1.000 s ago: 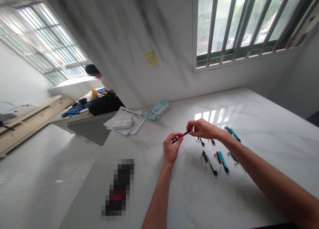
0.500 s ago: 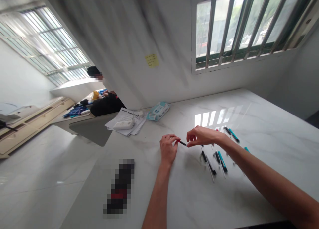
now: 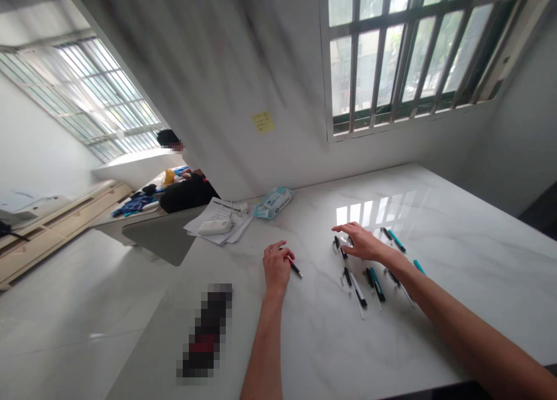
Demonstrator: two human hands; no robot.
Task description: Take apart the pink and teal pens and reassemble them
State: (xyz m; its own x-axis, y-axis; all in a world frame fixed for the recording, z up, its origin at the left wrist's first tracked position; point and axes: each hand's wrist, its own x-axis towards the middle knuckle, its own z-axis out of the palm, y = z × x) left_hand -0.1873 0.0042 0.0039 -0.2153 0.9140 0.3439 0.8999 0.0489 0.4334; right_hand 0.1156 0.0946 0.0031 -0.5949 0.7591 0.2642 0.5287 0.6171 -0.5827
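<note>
A black and red pen (image 3: 296,267) with a silvery tip is held in the fingers of my left hand (image 3: 275,268), low over the white marbled table. My right hand (image 3: 360,242) hovers open above the pen parts at the right, its fingers apart and nothing seen in them. Under and beside it lie black pen pieces (image 3: 337,243), partly covered by the hand. Nearer me are a white and black pen barrel (image 3: 359,291) with a thin refill and a teal and black barrel (image 3: 377,285). Farther back lies another teal barrel (image 3: 397,241); my right forearm hides some parts.
A light blue wipes pack (image 3: 273,203) and papers (image 3: 204,214) with a white device (image 3: 214,226) lie at the back left. A blurred dark object (image 3: 204,330) is at the left front. Another person (image 3: 185,162) is in the background beside a barred window.
My right hand has come away from the pen's tip and opened over the loose parts. The left hand keeps the pen, now turned tip down towards me. The view has shifted slightly.
</note>
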